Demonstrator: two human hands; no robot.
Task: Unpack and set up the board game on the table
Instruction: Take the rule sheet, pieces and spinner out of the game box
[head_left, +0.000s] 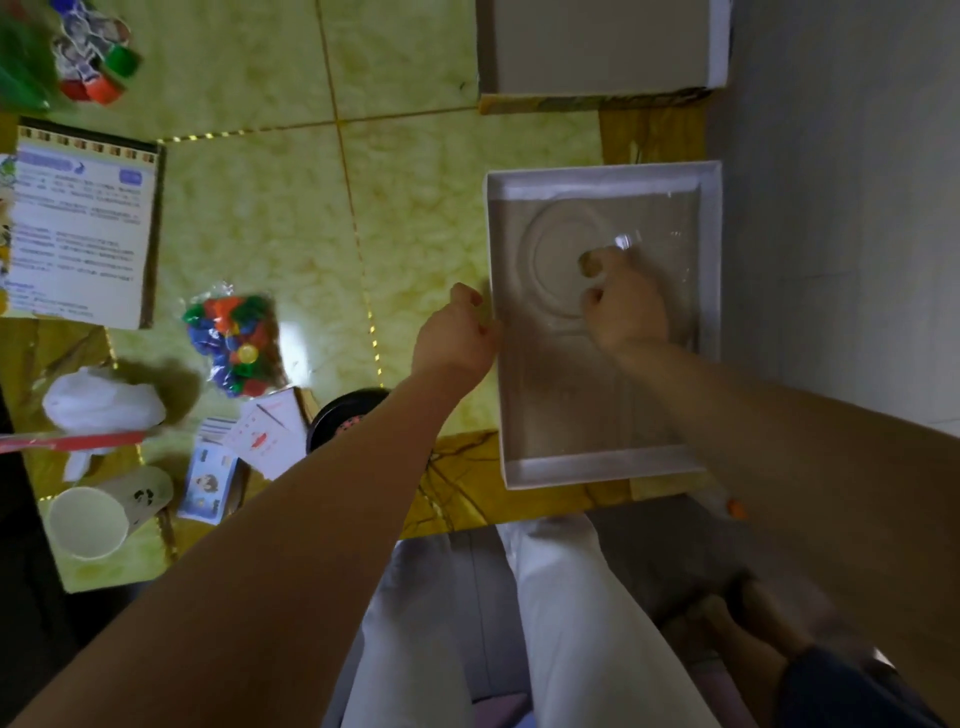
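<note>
Step in hand: emptying the box, which lies on the surface. Its wall is pinched by the left hand. Inside, the clear plastic insert appears gripped by the curled right hand. Next, as judged: insert to be lifted out while the box is held down.

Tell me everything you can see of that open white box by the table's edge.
The shallow white cardboard box lies flat and lidless at the right edge of the yellow-green marbled table. It holds a clear moulded plastic insert with ring-shaped recesses. The left hand grips its left wall; the right hand pinches the insert inside.
</note>
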